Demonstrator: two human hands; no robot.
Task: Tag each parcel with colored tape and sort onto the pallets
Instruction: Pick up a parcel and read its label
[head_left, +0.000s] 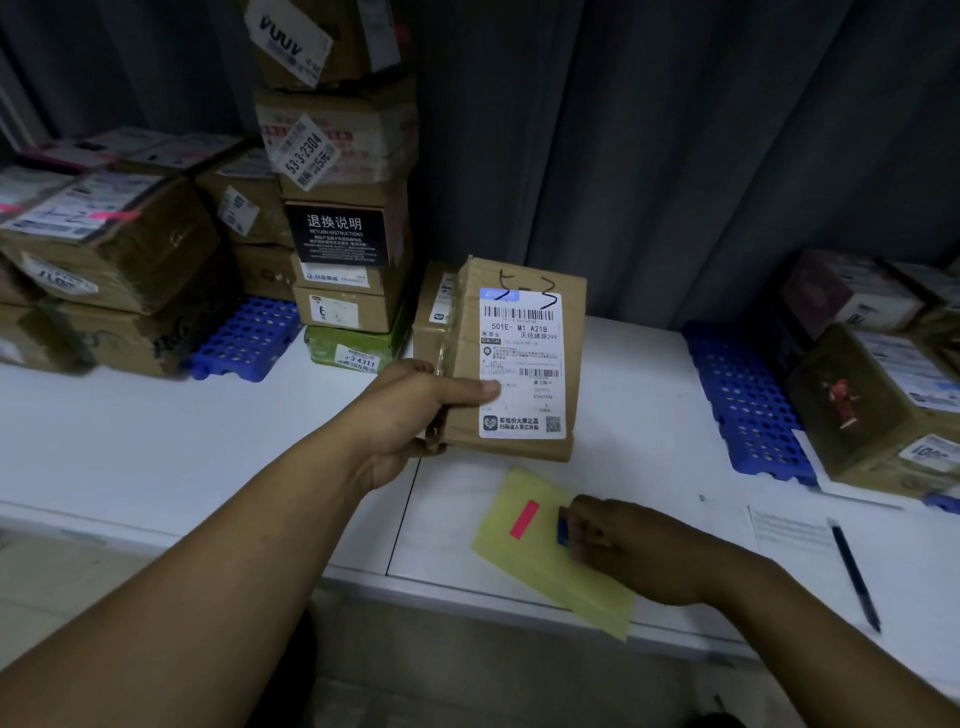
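Two blue pallets sit toward the ends of the white table (156, 441). The left pallet (244, 338) carries brown boxes (109, 249), one with a pink strip across its label, and the right pallet (743, 395) carries more boxes (872, 410). Just right of the left pallet, a stack (343, 208) of cartons rises out of view from a green box (353, 348). The left hand (415, 410) grips the parcel (514, 358) by its left edge, thumb laid across the label. It holds the parcel upright between the pallets, label toward the camera; whether its bottom touches the table cannot be told. Another carton (434, 306) stands just behind it. Nearer the camera, a yellow sheet (550, 571) lies over the table's front edge with a pink tape (523, 518) strip stuck on it. The right hand (618, 540) rests on the sheet, fingers pinching a blue tape (562, 527) piece. A pen (854, 577) lies beside a printed paper (789, 535) to the right.
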